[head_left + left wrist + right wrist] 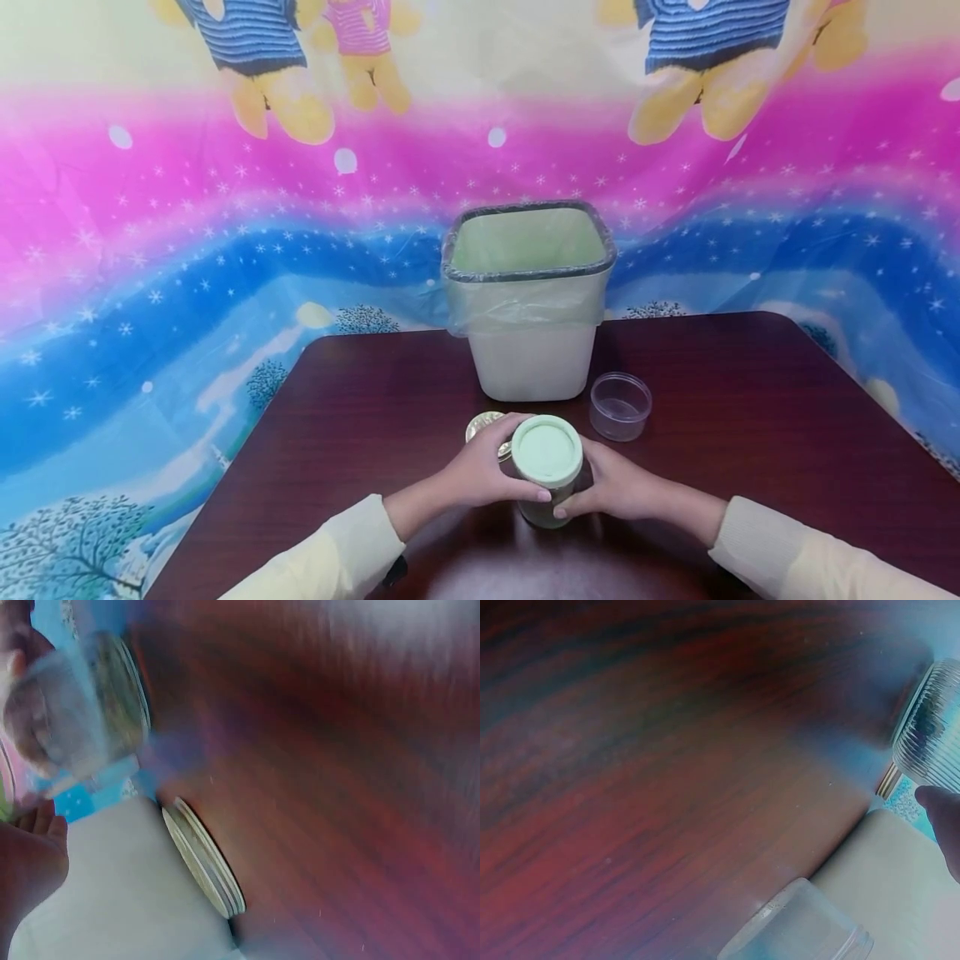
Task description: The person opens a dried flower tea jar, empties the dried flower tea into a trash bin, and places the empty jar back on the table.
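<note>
A clear ribbed jar (934,727) with a pale green lid (547,451) is upright in front of me, between both hands. My left hand (480,468) grips its left side, with the thumb across the front. From the other side my right hand (618,483) holds it, its thumb also at the front and its fingers partly hidden behind the jar. The two thumb tips nearly meet. Whether the jar's base touches the table, I cannot tell. Just behind my left hand lies a gold-coloured stack of round flat pieces (202,859), partly covered in the head view.
A white bin (534,358) with a clear liner and grey rim stands at the back of the dark wooden table (360,400). To its front right sits a round clear plastic tub (621,408), without a lid. A printed cloth (225,275) hangs behind the table.
</note>
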{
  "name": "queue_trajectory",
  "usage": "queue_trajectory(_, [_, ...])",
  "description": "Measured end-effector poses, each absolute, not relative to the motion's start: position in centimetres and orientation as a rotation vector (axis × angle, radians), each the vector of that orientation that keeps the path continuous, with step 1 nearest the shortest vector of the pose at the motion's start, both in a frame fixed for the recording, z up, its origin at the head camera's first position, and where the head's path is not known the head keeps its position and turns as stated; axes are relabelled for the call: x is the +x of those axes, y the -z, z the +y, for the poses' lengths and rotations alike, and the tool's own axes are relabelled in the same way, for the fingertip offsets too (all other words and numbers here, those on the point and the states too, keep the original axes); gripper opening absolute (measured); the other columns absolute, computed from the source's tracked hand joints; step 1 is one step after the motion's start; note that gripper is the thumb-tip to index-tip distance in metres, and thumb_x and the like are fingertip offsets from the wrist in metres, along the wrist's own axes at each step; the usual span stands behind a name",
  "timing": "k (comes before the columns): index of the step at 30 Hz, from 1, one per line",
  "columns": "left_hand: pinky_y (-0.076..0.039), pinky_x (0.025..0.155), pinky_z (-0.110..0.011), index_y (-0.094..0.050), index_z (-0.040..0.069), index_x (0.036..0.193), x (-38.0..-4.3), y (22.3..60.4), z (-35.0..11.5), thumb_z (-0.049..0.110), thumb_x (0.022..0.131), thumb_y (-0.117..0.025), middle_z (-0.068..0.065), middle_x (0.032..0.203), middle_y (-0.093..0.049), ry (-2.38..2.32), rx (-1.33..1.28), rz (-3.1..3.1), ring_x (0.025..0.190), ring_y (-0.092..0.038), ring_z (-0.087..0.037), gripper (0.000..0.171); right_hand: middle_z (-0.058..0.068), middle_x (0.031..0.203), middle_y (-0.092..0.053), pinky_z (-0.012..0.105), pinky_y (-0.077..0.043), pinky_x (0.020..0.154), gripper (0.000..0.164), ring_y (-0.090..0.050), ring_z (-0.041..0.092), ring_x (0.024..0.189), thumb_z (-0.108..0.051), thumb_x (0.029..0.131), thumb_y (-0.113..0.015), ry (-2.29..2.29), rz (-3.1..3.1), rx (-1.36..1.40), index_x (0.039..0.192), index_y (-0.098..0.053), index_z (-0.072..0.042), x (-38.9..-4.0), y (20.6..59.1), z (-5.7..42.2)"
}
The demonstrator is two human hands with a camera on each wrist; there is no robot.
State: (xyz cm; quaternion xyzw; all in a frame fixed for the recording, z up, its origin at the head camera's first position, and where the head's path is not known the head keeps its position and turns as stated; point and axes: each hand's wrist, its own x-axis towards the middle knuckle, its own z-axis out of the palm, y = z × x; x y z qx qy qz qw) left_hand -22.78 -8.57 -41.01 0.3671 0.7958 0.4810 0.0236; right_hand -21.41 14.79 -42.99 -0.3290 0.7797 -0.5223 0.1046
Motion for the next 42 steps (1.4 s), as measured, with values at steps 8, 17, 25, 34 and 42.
queue_trajectory(8, [-0.043,0.097,-0.035,-0.052,0.024,0.134,-20.9,41.4,-7.6,0.038,0.069,-0.088,0.013,0.121,-0.057,-1.540,0.984,2.642,0.112,-0.053,-0.008,0.077,0.002,0.120,-0.061,0.028,-0.041,0.098,0.073,-0.056,0.018,0.112,-0.016,0.073,-0.085,1.551,2.295,-0.968,0.135,-0.048,-0.007,-21.2,42.8,14.8])
queue_trajectory(17, [-0.045,0.092,-0.039,-0.051,0.021,0.134,-19.4,41.6,-6.8,0.045,0.069,-0.086,0.010,0.121,-0.056,-1.540,0.878,2.812,0.110,-0.054,-0.010,0.077,0.004,0.122,-0.060,0.027,-0.041,0.099,0.073,-0.056,0.018,0.114,-0.014,0.073,-0.085,1.568,2.275,-0.983,0.135,-0.047,-0.006,-21.3,42.9,14.8])
queue_trajectory(25, [-0.044,0.094,-0.038,-0.049,0.020,0.136,-19.5,41.5,-7.1,0.042,0.069,-0.087,0.010,0.124,-0.055,-1.528,0.916,2.765,0.113,-0.052,-0.011,0.080,0.003,0.123,-0.060,0.028,-0.040,0.099,0.075,-0.055,0.018,0.115,-0.020,0.074,-0.085,1.571,2.259,-0.998,0.137,-0.046,-0.008,-21.3,42.9,14.9])
queue_trajectory(34, [-0.041,0.100,-0.035,-0.052,0.019,0.133,-21.1,41.0,-8.2,0.033,0.070,-0.088,0.011,0.123,-0.057,-1.533,0.956,2.554,0.116,-0.052,-0.009,0.075,0.003,0.122,-0.060,0.028,-0.041,0.099,0.074,-0.056,0.018,0.114,-0.014,0.074,-0.085,1.582,2.258,-0.994,0.137,-0.046,-0.008,-21.3,43.2,14.8])
queue_trajectory(42, [-0.037,0.104,-0.032,-0.052,0.021,0.134,-23.5,40.8,-8.7,0.018,0.067,-0.091,0.012,0.125,-0.056,-1.491,1.121,2.322,0.118,-0.051,-0.009,0.078,0.001,0.123,-0.060,0.028,-0.040,0.100,0.076,-0.055,0.018,0.115,-0.022,0.073,-0.086,1.557,2.285,-0.977,0.137,-0.047,-0.009,-21.4,43.2,14.8])
